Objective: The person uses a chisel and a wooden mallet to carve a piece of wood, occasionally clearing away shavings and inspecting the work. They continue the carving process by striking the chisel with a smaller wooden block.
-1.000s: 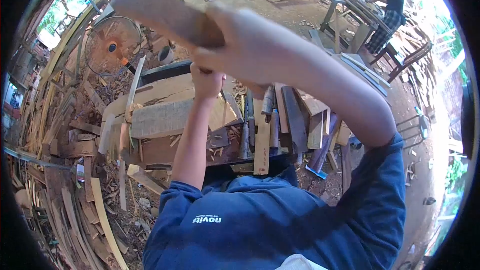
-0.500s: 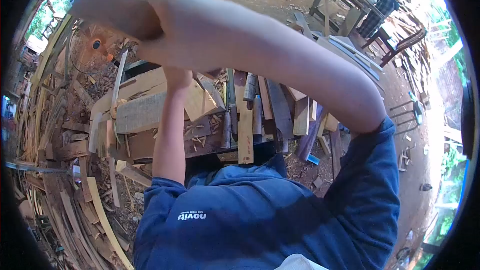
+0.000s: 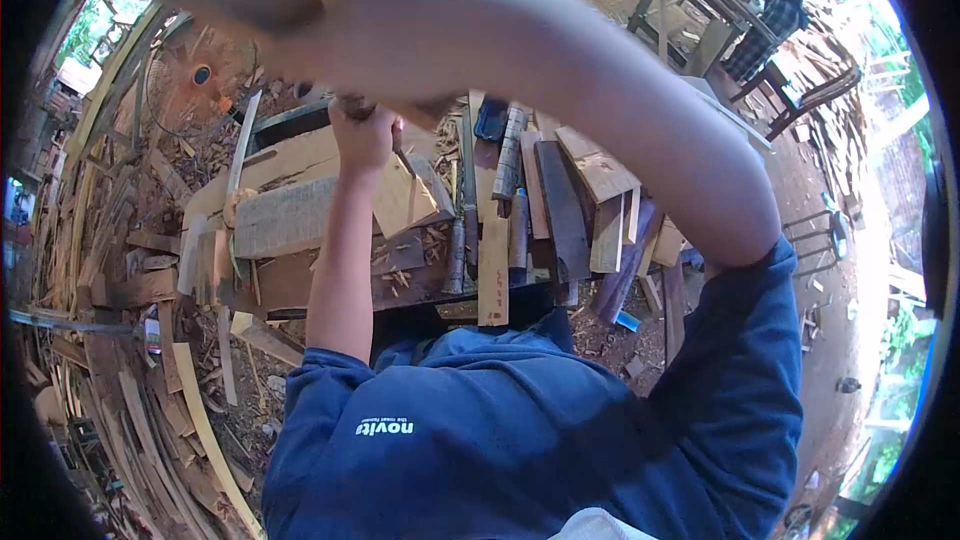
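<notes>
White lettering [image 3: 384, 427] on the shirt [image 3: 540, 440] reads "novita", the smaller line [image 3: 382, 435] next to it being too small to read, and reddish marks [image 3: 498, 285] on one board [image 3: 491, 254] are illegible.

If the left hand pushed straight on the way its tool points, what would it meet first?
Probably the pale wood block under the tool in the left hand; depth is unclear, so they may already touch.
</notes>
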A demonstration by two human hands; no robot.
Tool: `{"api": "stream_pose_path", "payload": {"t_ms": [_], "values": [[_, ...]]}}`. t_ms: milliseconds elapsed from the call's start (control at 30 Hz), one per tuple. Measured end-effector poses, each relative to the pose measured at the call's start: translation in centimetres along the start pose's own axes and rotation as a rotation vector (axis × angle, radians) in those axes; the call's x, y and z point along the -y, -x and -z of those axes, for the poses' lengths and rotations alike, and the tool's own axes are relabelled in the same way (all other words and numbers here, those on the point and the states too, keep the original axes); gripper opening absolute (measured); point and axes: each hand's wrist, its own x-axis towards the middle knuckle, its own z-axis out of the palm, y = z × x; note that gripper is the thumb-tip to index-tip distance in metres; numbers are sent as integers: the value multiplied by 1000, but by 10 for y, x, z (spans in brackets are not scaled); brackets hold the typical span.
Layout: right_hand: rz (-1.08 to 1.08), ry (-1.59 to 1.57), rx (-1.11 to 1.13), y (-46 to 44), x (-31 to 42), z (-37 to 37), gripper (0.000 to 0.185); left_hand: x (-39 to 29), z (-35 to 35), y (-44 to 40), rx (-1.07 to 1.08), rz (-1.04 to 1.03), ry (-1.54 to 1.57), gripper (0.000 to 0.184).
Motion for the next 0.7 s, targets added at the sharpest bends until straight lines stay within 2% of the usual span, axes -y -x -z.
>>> {"api": "stream_pose_path", "payload": {"t_ms": [33, 67, 133, 167, 233, 267, 333, 367, 467, 533, 567, 633, 700], "values": [[116, -199, -2, 1, 5, 14, 45, -1, -5, 0, 17, -24, -85, 6], [117, -203, 0, -4, 2, 7, 45, -3, -7, -1, 37, -47, -169, 9], [143, 207, -310, -15, -10, -20, 42, -2, 3, -2, 98, -2, -199, 4], [-11, 236, -262, -7, -18, -36, 46, 1, 0, -10, 75, 26, -189, 4], [-379, 296, 63, 7, -50, -74, 49, 3, -1, -13, 33, 80, -167, 5], [-382, 297, 56, 9, -41, -69, 49, -1, 2, -11, 16, 107, -158, 5], [-485, 129, 275, 15, -13, -43, 45, -3, 7, -10, -38, 156, -132, 5], [-349, 54, 171, 30, -7, -28, 46, -2, 7, -18, -60, 189, -126, 6], [-357, 177, 147, 7, -9, -42, 53, -1, 9, -7, -115, 283, -108, 6], [-202, 213, -71, 8, -3, -32, 53, 7, 6, -27, -166, 341, -93, 7], [-203, 208, -72, 7, -2, -29, 53, 7, 9, -31, -193, 371, -87, 7], [-38, 198, -301, 5, -4, -25, 53, 7, 16, -30, -248, 429, -75, 8], [-66, 182, -258, 5, -5, -21, 53, 7, 21, -28, -305, 488, -58, 9]]}}
